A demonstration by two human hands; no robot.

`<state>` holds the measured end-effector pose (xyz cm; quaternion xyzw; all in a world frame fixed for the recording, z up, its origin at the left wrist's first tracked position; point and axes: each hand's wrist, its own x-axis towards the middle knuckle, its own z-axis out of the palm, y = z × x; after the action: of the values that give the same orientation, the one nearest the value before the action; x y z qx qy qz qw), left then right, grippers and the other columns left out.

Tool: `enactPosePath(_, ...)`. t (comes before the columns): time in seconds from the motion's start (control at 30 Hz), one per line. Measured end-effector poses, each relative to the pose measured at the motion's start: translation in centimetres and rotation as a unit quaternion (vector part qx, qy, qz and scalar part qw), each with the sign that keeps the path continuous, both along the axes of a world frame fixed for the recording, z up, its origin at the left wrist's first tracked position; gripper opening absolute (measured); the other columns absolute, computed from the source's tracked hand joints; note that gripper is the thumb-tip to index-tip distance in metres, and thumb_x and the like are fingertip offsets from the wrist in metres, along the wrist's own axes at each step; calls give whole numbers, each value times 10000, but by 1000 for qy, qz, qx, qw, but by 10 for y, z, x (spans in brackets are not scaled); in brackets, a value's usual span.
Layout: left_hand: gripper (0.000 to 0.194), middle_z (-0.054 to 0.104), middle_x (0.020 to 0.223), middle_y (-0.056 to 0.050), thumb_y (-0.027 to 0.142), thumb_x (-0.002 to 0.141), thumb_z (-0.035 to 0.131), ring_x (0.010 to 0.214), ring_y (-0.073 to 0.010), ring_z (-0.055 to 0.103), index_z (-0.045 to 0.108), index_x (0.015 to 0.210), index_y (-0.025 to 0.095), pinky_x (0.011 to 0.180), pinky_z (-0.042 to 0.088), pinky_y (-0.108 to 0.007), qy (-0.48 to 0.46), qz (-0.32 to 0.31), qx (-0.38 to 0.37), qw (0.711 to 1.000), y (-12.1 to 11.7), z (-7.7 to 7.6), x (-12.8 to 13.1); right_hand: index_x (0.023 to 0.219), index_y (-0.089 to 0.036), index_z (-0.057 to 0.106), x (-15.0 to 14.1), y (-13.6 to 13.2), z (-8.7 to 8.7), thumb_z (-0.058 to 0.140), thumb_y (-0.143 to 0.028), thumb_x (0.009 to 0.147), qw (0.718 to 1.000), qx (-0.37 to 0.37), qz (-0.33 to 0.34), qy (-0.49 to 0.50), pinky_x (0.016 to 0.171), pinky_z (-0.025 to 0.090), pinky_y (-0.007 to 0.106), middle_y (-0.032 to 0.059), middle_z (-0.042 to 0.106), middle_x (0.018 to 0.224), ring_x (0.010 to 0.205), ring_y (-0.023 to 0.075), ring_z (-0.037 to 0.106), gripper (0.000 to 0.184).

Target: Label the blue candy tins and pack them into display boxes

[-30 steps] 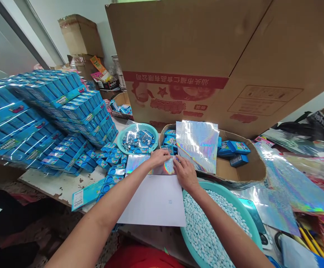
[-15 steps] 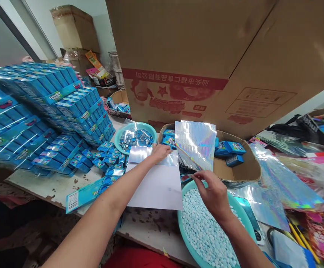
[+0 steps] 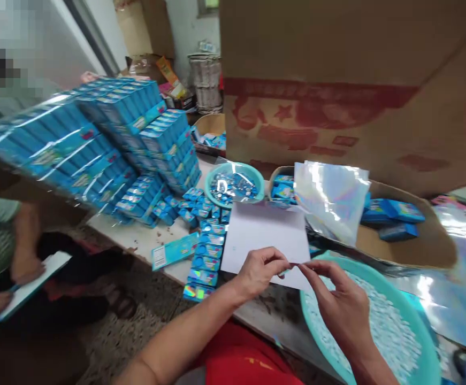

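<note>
My left hand (image 3: 260,272) and my right hand (image 3: 337,299) meet over the near edge of a white sheet (image 3: 265,235). Thumbs and fingers of both are pinched together, around something small that is too blurred to name. Below my right hand stands a turquoise basin (image 3: 431,342) of pale blue candy-like pieces (image 3: 393,315). Beyond the sheet a smaller turquoise bowl (image 3: 261,184) holds small shiny pieces. Left of the sheet, small blue boxes (image 3: 206,262) lie in a row beside a flat blue card strip (image 3: 176,250).
Wrapped stacks of blue boxes (image 3: 108,133) rise at the left. A large cardboard carton (image 3: 316,43) stands behind the table. Shiny holographic sheets (image 3: 333,198) lean on an open carton (image 3: 437,246) of blue packets. A person sits at the lower left, holding a white pad (image 3: 42,278).
My left hand has come back from the far edge of the white sheet to meet my right hand. The view has turned left, bringing a seated person into sight.
</note>
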<state>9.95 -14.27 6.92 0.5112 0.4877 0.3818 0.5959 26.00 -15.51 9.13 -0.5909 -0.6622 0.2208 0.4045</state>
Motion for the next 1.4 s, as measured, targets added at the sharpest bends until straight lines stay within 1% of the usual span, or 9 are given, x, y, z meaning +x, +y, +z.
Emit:
enactPosePath(0.17,215,614,699,10,349,795,515,686,-129,527,645,748,184,655,397,-237,138,14,-31,990,-50,-4,-87,725,-235,703,-72,-34,-32,596,-504,778,991,-83,57,91,587,513,281,58,681,785,713,196,638,294)
enactPosePath(0.27,220,606,742,17,333,828,454,710,-131,526,621,816,190,651,395,-229,188,12,-33,982,-67,-3,-140,738,-219,714,-121,-45,-44,610,-480,768,971,-171,95,139,564,504,278,42,679,703,628,177,621,283)
enactPosePath(0.37,205,562,718,28,336,839,440,670,-128,507,585,892,201,596,372,-223,231,3,-40,972,-67,-8,-179,738,-192,711,-161,-45,-55,628,-471,737,951,-234,86,181,554,499,279,43,693,672,589,173,615,291)
enactPosePath(0.5,158,547,753,31,317,844,430,689,-128,496,532,900,210,611,359,-225,260,-38,4,965,-53,-20,-209,763,-174,713,-192,-40,-68,634,-452,708,953,-244,40,175,584,500,287,54,709,694,605,181,623,294)
enactPosePath(0.87,91,500,732,40,259,845,398,698,-132,462,473,864,212,623,336,-233,253,-89,27,963,-33,-42,-225,774,-162,725,-205,-32,-75,587,-450,710,956,-278,7,94,531,464,275,55,705,646,564,190,618,326)
enactPosePath(1.03,58,481,735,40,253,824,416,699,-124,452,446,807,207,632,349,-228,186,-63,24,980,-31,-66,-221,764,-180,691,-206,-26,-80,554,-384,753,968,-251,12,18,559,452,261,28,686,660,587,170,612,246)
enactPosePath(1.2,106,552,734,20,312,805,469,730,-153,534,485,820,209,703,429,-272,177,83,-40,980,-47,-91,-214,910,-157,619,-200,-34,-81,517,-326,830,987,-88,11,-134,528,433,244,26,600,726,588,143,571,214)
enactPosePath(1.3,333,619,1115,-76,410,854,424,1062,-219,553,545,1084,201,928,412,-358,186,155,-33,970,-69,-94,-202,1006,-184,634,-195,-45,-85,445,-302,909,971,42,72,-223,624,460,254,72,606,886,754,162,590,243)
enactPosePath(1.4,583,368,1462,-93,500,878,362,1358,-230,302,369,1378,201,1103,257,-395,195,105,-17,975,-94,-99,-186,1121,-184,616,-192,-53,-92,454,-314,916,938,110,118,-307,693,468,309,108,623,987,838,207,571,292)
